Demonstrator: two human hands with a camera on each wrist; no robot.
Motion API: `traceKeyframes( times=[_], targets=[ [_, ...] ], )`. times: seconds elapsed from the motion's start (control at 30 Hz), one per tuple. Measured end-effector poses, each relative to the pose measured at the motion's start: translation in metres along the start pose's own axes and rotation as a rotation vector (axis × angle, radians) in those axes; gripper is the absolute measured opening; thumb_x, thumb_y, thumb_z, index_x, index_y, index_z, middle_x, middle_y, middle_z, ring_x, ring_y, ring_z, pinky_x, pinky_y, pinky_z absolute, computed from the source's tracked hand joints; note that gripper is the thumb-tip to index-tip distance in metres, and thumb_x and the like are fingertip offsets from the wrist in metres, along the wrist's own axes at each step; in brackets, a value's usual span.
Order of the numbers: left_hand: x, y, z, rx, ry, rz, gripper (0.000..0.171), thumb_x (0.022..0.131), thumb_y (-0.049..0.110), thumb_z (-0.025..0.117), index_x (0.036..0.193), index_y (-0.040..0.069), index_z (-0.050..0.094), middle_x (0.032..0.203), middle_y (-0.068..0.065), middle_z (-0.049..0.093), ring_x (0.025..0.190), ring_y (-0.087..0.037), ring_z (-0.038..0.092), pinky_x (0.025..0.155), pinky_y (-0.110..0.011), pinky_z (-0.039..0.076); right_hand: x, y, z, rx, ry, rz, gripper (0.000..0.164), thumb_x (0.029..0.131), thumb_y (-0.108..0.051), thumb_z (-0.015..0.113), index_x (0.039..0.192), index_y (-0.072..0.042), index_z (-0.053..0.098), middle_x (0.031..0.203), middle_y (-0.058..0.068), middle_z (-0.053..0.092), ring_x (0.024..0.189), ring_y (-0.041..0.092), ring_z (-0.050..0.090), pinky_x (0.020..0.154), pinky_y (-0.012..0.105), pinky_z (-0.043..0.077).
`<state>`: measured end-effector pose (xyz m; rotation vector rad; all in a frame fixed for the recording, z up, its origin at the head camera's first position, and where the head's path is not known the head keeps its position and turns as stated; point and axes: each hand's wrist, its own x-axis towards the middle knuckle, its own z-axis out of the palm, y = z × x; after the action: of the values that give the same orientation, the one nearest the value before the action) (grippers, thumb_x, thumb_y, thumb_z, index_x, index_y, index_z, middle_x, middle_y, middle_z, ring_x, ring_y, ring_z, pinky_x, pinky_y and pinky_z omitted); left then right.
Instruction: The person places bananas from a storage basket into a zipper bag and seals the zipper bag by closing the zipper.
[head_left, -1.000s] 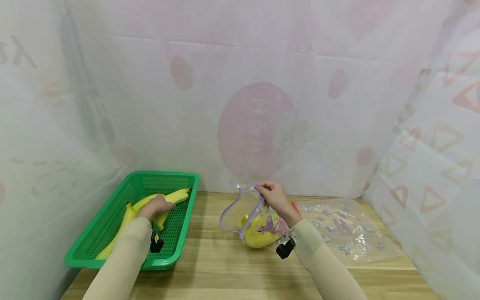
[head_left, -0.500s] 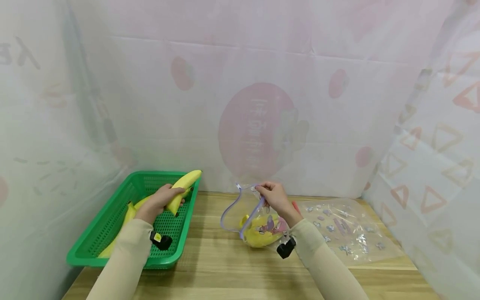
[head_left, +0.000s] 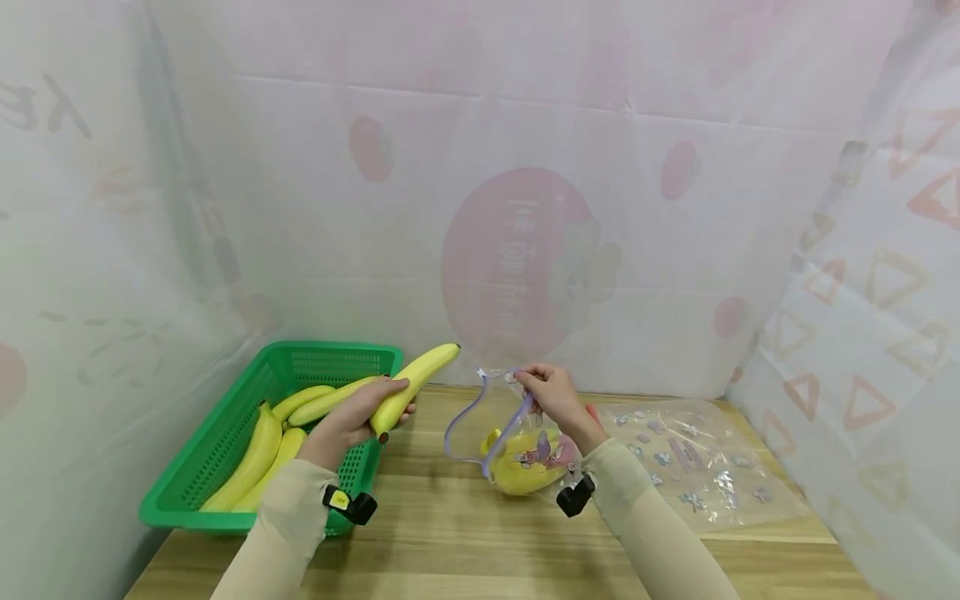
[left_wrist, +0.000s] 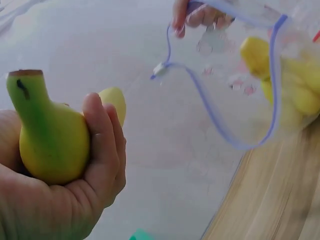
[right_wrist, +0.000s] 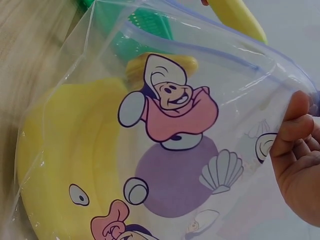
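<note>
My left hand [head_left: 369, 410] grips a banana [head_left: 417, 385] above the right rim of the green basket [head_left: 161, 493]; in the left wrist view its stem end [left_wrist: 31, 95] points up out of the curled fingers [left_wrist: 102, 145]. A clear zip bag [head_left: 463, 421] with a purple zip edge stands on the table, its mouth agape toward the left hand. My right hand [head_left: 553, 398] pinches the bag's upper edge. Yellow fruit [right_wrist: 75, 150] shows through the printed side of the bag in the right wrist view.
Several more bananas [head_left: 258, 454] lie in the basket at the left. A flat clear printed bag [head_left: 693, 467] lies on the wooden table [head_left: 465, 550] at the right, with a small red item [head_left: 592, 412] at its left end. Printed sheets [head_left: 525, 125] wall the table in.
My left hand has lifted a banana out of the basket and carried it right, toward the bag mouth. The right hand and the bag stay nearly where they were.
</note>
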<state>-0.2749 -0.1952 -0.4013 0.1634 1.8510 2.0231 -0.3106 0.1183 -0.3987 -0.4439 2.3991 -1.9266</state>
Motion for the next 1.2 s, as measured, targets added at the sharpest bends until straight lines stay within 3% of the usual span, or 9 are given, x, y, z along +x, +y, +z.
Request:
traceKeyframes(
  times=[0.07, 0.2, 0.3, 0.43, 0.6, 0.77, 0.9, 1.1, 1.2],
  targets=[
    [0.000, -0.002, 0.007, -0.009, -0.014, 0.000, 0.048, 0.101, 0.032, 0.043, 0.132, 0.001, 0.025, 0.093, -0.009, 0.058, 0.061, -0.007, 0.059, 0.042, -0.021, 0.038, 0.000, -0.001, 0.000, 0.004, -0.003, 0.003, 0.029, 0.095, -0.019, 0.059, 0.102, 0.009, 0.064, 0.061, 0.002, 0.053, 0.041, 0.009, 0.044, 0.039, 0.024, 0.038],
    [0.000, -0.009, 0.020, -0.048, -0.037, 0.010, 0.050, 0.100, 0.027, 0.042, 0.135, -0.003, 0.024, 0.099, -0.012, 0.057, 0.067, -0.010, 0.059, 0.053, -0.020, 0.046, 0.002, 0.003, -0.001, -0.003, 0.013, 0.003, 0.027, 0.094, -0.020, 0.060, 0.099, 0.006, 0.065, 0.060, 0.002, 0.053, 0.041, 0.009, 0.044, 0.038, 0.023, 0.038],
    [0.001, -0.014, 0.026, -0.083, -0.082, 0.012, 0.049, 0.099, 0.021, 0.040, 0.137, -0.005, 0.021, 0.104, -0.016, 0.054, 0.072, -0.011, 0.058, 0.062, -0.020, 0.050, 0.002, 0.003, -0.001, -0.016, 0.022, 0.006, 0.026, 0.094, -0.020, 0.060, 0.097, 0.004, 0.066, 0.059, 0.003, 0.054, 0.041, 0.010, 0.044, 0.038, 0.024, 0.038],
    [0.002, -0.019, 0.030, -0.106, -0.121, 0.005, 0.050, 0.098, 0.016, 0.039, 0.138, -0.005, 0.019, 0.103, -0.016, 0.054, 0.073, -0.013, 0.058, 0.064, -0.021, 0.050, 0.002, 0.003, -0.001, -0.029, 0.026, 0.003, 0.026, 0.094, -0.021, 0.059, 0.097, 0.003, 0.066, 0.060, 0.004, 0.054, 0.041, 0.011, 0.045, 0.039, 0.025, 0.039],
    [0.000, -0.023, 0.030, -0.065, -0.153, -0.001, 0.059, 0.095, 0.016, 0.043, 0.144, -0.002, 0.016, 0.105, -0.018, 0.053, 0.072, -0.013, 0.056, 0.063, -0.022, 0.050, 0.004, 0.003, -0.002, -0.033, 0.028, 0.011, 0.026, 0.095, -0.022, 0.059, 0.099, 0.003, 0.066, 0.060, 0.003, 0.054, 0.042, 0.011, 0.045, 0.040, 0.026, 0.039],
    [0.002, -0.025, 0.034, 0.004, -0.191, -0.013, 0.064, 0.093, 0.014, 0.048, 0.145, -0.005, 0.016, 0.115, -0.029, 0.046, 0.081, -0.017, 0.056, 0.064, -0.022, 0.050, 0.004, 0.003, -0.004, -0.037, 0.024, 0.015, 0.028, 0.094, -0.022, 0.060, 0.101, 0.003, 0.067, 0.062, 0.004, 0.055, 0.042, 0.010, 0.044, 0.039, 0.025, 0.039],
    [0.008, -0.025, 0.040, 0.067, -0.162, -0.001, 0.057, 0.094, 0.014, 0.052, 0.140, -0.008, 0.028, 0.116, -0.029, 0.047, 0.091, -0.023, 0.058, 0.067, -0.025, 0.051, 0.003, 0.001, -0.004, -0.038, 0.008, 0.021, 0.028, 0.094, -0.023, 0.060, 0.103, 0.002, 0.067, 0.063, 0.005, 0.056, 0.042, 0.010, 0.043, 0.038, 0.026, 0.039],
    [0.017, -0.027, 0.052, 0.158, -0.080, 0.028, 0.048, 0.094, 0.015, 0.058, 0.128, -0.012, 0.037, 0.108, -0.024, 0.056, 0.086, -0.021, 0.063, 0.072, -0.028, 0.053, 0.000, -0.001, -0.002, -0.024, -0.026, 0.031, 0.033, 0.094, -0.025, 0.060, 0.106, 0.005, 0.066, 0.065, 0.007, 0.056, 0.043, 0.011, 0.044, 0.040, 0.025, 0.038],
    [0.020, -0.028, 0.057, 0.170, -0.087, 0.030, 0.045, 0.093, 0.010, 0.053, 0.127, -0.014, 0.037, 0.108, -0.026, 0.055, 0.087, -0.021, 0.061, 0.075, -0.030, 0.052, -0.002, -0.005, -0.001, -0.009, -0.050, 0.036, 0.032, 0.095, -0.022, 0.059, 0.106, 0.008, 0.065, 0.070, 0.017, 0.057, 0.044, 0.011, 0.045, 0.041, 0.026, 0.039]
  ],
)
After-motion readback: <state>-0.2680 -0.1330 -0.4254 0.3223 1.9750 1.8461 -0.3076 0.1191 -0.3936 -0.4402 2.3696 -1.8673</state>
